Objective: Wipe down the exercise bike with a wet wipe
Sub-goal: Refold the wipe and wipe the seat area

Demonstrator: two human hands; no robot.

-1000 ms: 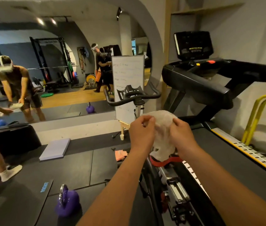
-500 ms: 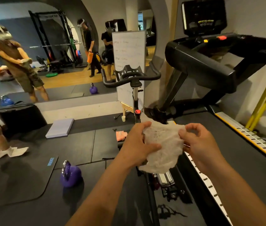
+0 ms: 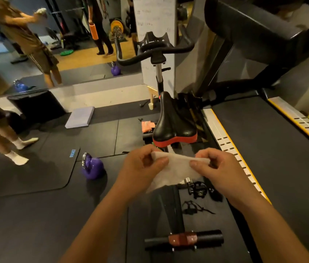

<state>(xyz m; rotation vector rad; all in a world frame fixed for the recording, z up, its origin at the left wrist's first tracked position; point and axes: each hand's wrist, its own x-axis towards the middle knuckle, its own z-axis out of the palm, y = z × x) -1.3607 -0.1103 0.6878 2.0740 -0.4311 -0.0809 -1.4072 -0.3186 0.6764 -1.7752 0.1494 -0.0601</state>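
On the floor [image 3: 36,215] beside the edge of the treadmill [image 3: 263,149]: exercise bike [image 3: 157,58]. Just behind its saddle [image 3: 174,122], in mid-air: wet wipe [image 3: 176,168], stretched between pinching left hand [image 3: 140,166] and right hand [image 3: 220,166]. Might tear if pulled harder, or drop to the floor on a loosened pinch.

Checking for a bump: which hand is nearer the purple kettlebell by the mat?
Left. The left hand is right of the kettlebell; the right hand is farther right, past the wipe.

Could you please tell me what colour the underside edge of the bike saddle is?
Red, beneath a black top, on the saddle; the head view shows it clearly.
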